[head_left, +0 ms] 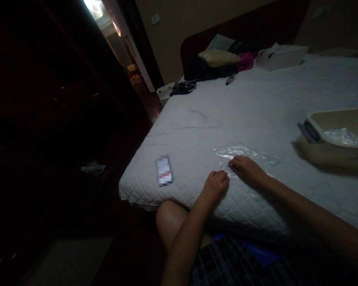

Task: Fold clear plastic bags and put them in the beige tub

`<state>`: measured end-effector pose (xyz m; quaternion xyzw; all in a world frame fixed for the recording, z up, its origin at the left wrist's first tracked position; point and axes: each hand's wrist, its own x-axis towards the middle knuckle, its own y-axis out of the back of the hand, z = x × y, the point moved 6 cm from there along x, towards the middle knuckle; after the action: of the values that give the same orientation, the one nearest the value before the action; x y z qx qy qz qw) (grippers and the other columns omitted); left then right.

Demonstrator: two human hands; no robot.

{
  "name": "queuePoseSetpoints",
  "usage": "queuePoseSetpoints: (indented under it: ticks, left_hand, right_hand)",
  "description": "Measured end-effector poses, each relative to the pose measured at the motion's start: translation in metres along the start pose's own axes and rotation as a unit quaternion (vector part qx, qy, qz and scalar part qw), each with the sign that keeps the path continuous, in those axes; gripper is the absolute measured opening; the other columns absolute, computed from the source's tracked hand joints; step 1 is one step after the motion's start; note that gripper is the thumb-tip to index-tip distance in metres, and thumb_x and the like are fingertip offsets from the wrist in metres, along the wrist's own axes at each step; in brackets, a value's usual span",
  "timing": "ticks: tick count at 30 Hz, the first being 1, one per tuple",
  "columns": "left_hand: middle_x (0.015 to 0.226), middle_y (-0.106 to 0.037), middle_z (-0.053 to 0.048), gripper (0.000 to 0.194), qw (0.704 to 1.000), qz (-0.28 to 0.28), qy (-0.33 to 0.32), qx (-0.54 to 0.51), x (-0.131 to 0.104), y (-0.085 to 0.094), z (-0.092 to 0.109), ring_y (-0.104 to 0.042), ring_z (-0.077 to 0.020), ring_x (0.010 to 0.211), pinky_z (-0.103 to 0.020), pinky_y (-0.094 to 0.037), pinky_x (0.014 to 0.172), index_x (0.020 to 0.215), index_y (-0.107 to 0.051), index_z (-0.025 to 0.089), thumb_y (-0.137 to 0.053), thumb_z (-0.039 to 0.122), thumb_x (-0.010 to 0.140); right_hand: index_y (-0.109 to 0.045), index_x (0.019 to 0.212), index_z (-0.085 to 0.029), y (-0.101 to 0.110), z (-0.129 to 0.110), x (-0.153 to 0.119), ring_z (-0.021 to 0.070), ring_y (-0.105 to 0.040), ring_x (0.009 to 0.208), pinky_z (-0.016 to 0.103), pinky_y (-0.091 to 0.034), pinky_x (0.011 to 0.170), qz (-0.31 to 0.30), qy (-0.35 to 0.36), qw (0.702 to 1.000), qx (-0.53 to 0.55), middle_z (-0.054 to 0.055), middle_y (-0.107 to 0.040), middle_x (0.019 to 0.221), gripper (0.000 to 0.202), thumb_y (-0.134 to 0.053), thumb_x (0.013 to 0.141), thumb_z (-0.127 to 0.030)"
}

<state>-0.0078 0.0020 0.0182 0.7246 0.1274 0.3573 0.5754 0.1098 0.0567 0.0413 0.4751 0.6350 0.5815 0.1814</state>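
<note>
A clear, crinkled plastic bag point(238, 151) lies flat on the white quilted bed point(191, 147), close to its near edge. My left hand point(217, 183) is at the bag's near left edge, its fingers curled together on the plastic. My right hand point(246, 169) lies just to the right and slightly farther forward, its thumb and fingers pinched on the same bag. To the left of my hands, a phone-sized item point(165, 171) with a blurred surface rests on the bed.
A beige bin point(340, 153) with a grey handle holds clear plastic at the right. Toward the headboard are a white box point(282, 57), a light pillow point(219, 58), dark and pink cloth point(245, 61) and black straps point(184, 87). My knee point(171, 220) is against the bed's near edge.
</note>
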Motion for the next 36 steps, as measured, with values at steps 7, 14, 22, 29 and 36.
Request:
queuePoseSetpoints:
  ticks: [7,14,22,29,36]
  left_hand:
    - [0.112,-0.061,-0.011,0.023,0.995,0.097,0.011,0.008,-0.002,0.004,-0.002,-0.055,-0.0177,0.106,-0.033,-0.043,0.087,0.109,-0.056,0.014,-0.043,0.019,0.091]
    - [0.097,-0.061,-0.006,0.015,1.000,0.005,-0.017,0.005,-0.001,-0.003,0.001,-0.054,-0.0168,0.094,-0.036,-0.041,0.087,0.094,-0.060,0.018,-0.046,0.023,0.090]
    - [0.099,-0.058,-0.006,0.015,1.000,-0.020,-0.013,0.000,0.001,0.002,0.002,-0.049,-0.0186,0.102,-0.035,-0.038,0.090,0.093,-0.060,0.017,-0.047,0.024,0.090]
    - [0.093,-0.058,-0.004,0.013,0.999,-0.032,-0.007,-0.014,0.000,0.001,0.002,-0.049,-0.0180,0.096,-0.034,-0.039,0.088,0.090,-0.059,0.018,-0.048,0.025,0.089]
    - [0.095,-0.060,-0.004,0.013,1.000,-0.013,0.001,-0.009,0.001,0.001,0.000,-0.052,-0.0164,0.096,-0.034,-0.040,0.089,0.092,-0.059,0.018,-0.048,0.024,0.089]
  right_hand:
    - [-0.065,0.088,-0.016,-0.002,-0.001,-0.001,0.0195,-0.059,0.079,0.031,-0.041,0.073,-0.004,-0.002,1.000,-0.001,0.008,-0.066,0.083,0.021,-0.045,0.087,-0.022]
    - [-0.065,0.095,-0.016,0.009,0.009,-0.001,0.0214,-0.062,0.080,0.034,-0.044,0.076,0.038,-0.077,0.995,0.041,0.009,-0.069,0.088,0.023,-0.047,0.084,-0.023]
    - [-0.064,0.095,-0.019,0.012,-0.003,0.002,0.0186,-0.061,0.072,0.031,-0.047,0.068,-0.032,-0.090,0.974,0.203,0.008,-0.068,0.084,0.025,-0.045,0.084,-0.032]
    - [-0.064,0.082,-0.017,-0.006,-0.004,0.001,0.0190,-0.059,0.076,0.030,-0.043,0.070,-0.061,-0.096,0.984,0.139,0.009,-0.066,0.083,0.027,-0.041,0.087,-0.031]
    - [-0.064,0.095,-0.019,0.006,-0.001,-0.008,0.0204,-0.060,0.081,0.033,-0.047,0.074,0.003,-0.072,0.988,0.134,0.010,-0.066,0.090,0.026,-0.042,0.087,-0.028]
